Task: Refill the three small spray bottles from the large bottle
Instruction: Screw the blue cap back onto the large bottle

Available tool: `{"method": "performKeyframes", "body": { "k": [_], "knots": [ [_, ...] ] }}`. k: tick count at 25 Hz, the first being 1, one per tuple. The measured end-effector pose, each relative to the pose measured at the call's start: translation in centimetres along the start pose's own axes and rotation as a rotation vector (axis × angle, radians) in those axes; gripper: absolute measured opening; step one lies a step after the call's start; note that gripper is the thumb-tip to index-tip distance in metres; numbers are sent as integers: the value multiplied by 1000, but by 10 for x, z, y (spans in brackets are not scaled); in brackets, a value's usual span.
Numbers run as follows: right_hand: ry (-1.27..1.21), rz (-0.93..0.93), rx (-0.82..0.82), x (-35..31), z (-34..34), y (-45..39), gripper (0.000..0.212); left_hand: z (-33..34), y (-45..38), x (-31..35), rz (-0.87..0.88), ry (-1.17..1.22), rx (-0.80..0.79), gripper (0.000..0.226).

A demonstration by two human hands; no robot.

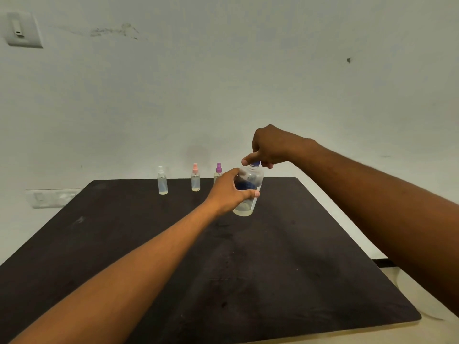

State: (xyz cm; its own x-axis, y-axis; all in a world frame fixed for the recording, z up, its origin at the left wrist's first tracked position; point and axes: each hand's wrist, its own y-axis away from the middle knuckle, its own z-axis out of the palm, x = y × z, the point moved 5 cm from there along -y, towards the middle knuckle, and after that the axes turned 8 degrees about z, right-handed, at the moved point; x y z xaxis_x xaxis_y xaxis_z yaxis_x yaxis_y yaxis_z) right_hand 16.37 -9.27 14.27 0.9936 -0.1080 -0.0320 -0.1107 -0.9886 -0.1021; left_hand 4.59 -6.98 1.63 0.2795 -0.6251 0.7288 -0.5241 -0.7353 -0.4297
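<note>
Head view. The left hand (229, 188) wraps around the middle of the large bottle (248, 192), fingers curled across its far side and thumb laid over the near side, so that the dark blue label shows between them. The bottle is clear, tilts slightly, and its pale base lies just below the left hand, at or just above the dark surface (273, 269); contact with the surface cannot be told. The right hand (267, 147) hangs directly above the left hand, its thumb and curled fingers pinching the blue cap (255, 164) at the top of the bottle.

Three small spray bottles stand upright in a row beyond and to the left of the left hand, near the far edge of the surface. The purple-topped spray bottle (218, 170) is just beside the left hand's knuckles, its lower body hidden behind them. The pink-topped spray bottle (195, 178) stands a little farther left, apart from the hand. The white-topped spray bottle (162, 181) stands farthest left, well apart from both hands. Each visible body is clear with a thin pale layer at the bottom.

Behind the row rises a pale wall (223, 83), bearing a switch plate (21, 29) high on the left and a socket strip (49, 198) low on the left, beside the surface edge.
</note>
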Motion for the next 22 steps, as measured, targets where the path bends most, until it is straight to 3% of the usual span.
{"method": "performKeyframes", "body": {
  "k": [8, 16, 22],
  "knots": [
    [-55, -74, -34, 2, -13, 4, 21, -1, -3, 2, 2, -20, 8, 67],
    [4, -10, -58, 2, 5, 3, 33, 12, 4, -6, -37, 20, 28, 64],
    [-17, -5, 87, 3, -8, 6, 48, 3, -4, 2, -75, 55, 57, 69]
  ]
}}
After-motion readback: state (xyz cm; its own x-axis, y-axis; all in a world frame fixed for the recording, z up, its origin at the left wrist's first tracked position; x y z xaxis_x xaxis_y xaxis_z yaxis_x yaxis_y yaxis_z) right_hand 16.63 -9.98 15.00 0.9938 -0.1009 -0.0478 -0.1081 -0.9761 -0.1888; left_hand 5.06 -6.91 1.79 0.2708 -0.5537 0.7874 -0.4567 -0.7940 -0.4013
